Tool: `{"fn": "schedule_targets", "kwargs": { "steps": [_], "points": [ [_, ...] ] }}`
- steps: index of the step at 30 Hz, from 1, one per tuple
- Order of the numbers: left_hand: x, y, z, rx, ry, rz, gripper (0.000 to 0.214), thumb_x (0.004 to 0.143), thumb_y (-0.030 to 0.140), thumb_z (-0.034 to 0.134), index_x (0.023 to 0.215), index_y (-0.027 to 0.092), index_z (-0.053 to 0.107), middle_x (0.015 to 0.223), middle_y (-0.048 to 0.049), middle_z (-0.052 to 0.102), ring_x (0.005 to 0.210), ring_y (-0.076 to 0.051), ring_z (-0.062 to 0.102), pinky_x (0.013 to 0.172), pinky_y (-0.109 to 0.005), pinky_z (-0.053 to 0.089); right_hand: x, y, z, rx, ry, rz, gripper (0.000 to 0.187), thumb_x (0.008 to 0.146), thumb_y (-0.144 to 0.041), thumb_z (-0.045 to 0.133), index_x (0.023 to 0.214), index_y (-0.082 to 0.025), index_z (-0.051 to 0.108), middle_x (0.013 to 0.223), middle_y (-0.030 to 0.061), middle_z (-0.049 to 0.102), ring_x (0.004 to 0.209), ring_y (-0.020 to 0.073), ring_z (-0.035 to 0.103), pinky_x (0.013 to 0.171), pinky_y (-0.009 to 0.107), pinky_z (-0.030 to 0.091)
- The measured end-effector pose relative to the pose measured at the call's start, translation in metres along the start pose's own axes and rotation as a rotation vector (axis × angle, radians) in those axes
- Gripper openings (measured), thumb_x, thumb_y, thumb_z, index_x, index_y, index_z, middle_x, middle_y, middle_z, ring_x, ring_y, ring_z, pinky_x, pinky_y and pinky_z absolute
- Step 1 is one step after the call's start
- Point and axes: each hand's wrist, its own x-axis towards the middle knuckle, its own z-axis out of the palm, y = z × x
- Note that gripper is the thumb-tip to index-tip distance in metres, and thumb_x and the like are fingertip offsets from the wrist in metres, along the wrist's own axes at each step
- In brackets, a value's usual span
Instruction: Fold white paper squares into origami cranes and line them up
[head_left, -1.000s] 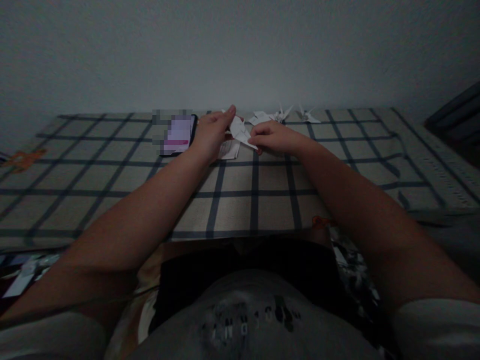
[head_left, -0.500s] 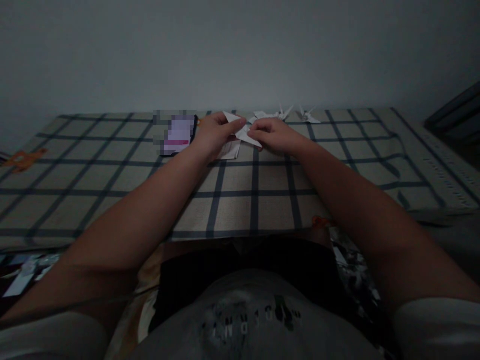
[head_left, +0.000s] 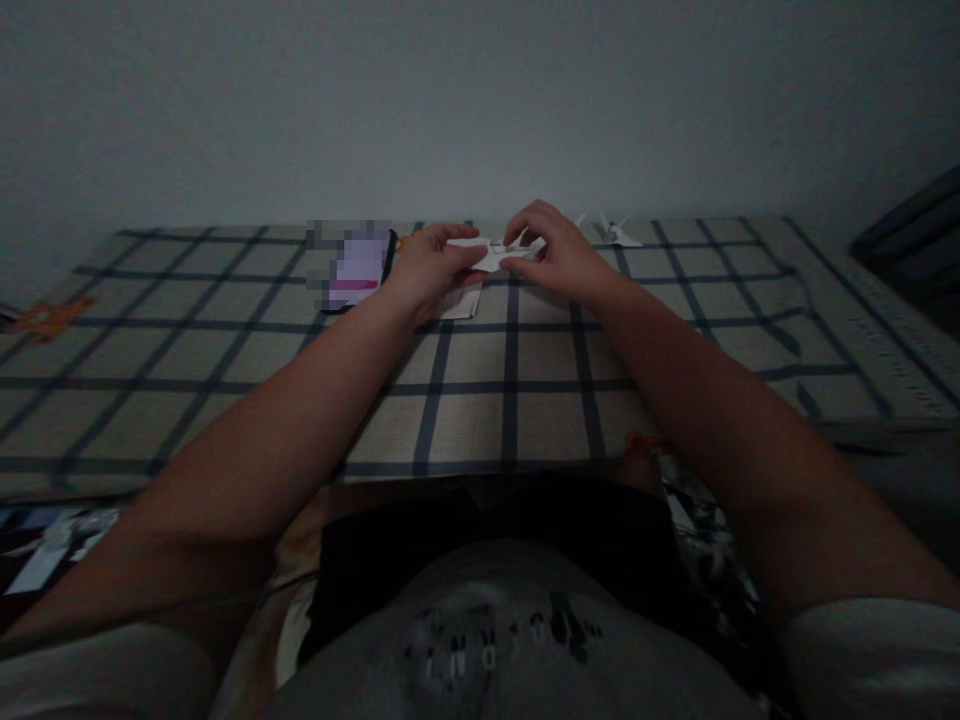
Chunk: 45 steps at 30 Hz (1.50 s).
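Note:
A piece of folded white paper is held above the far part of the table. My left hand grips its left side, thumb on top and fingers behind. My right hand is at the paper's right end, with thumb and curled fingertips closed around it; the exact contact is hard to see in the dim light. Under my left hand lies a small stack of white paper, partly covered by the hand. A folded paper crane rests beyond my right hand, and more white folded paper is mostly hidden behind that hand.
A phone with a lit screen lies left of my left hand. The table has a checked cloth and meets a plain wall at its far edge. A dark object stands at the right.
My right hand has lifted slightly and its fingers have arched more. The paper has turned from a slanted, pointed shape to a flatter, more level one. My left hand has barely moved.

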Motion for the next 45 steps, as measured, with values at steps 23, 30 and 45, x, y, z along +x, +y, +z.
{"fn": "schedule_targets", "kwargs": {
  "steps": [23,30,45],
  "points": [
    [-0.007,0.000,0.003,0.074,-0.082,0.012,0.035,0.077,0.003,0.077,0.109,0.018,0.073,0.084,-0.0007,0.072,0.074,-0.013,0.074,0.090,-0.034,0.068,0.000,0.008,0.005,-0.047,-0.081,-0.076,0.014,0.092,-0.032,0.078,0.103,-0.023,0.080,0.117,0.0085,0.065,0.114,0.0276,0.061,0.108,0.047,0.049],
    [-0.003,-0.003,0.004,0.052,-0.054,0.033,0.039,0.074,0.001,0.072,0.109,0.019,0.072,0.097,-0.0020,0.075,0.084,-0.014,0.076,0.090,-0.032,0.067,0.000,0.004,0.002,-0.060,-0.064,-0.039,0.013,0.096,-0.028,0.070,0.102,-0.023,0.080,0.117,0.0102,0.069,0.116,0.0280,0.062,0.111,0.048,0.049],
    [-0.002,-0.002,0.000,0.078,-0.104,0.043,0.041,0.073,0.003,0.068,0.110,0.018,0.075,0.084,-0.0009,0.072,0.074,-0.014,0.073,0.086,-0.033,0.066,-0.001,-0.007,0.004,0.141,0.024,0.098,0.019,0.089,-0.031,0.079,0.100,-0.019,0.069,0.102,0.0045,0.070,0.097,0.0197,0.062,0.091,0.033,0.051]
  ]
}}
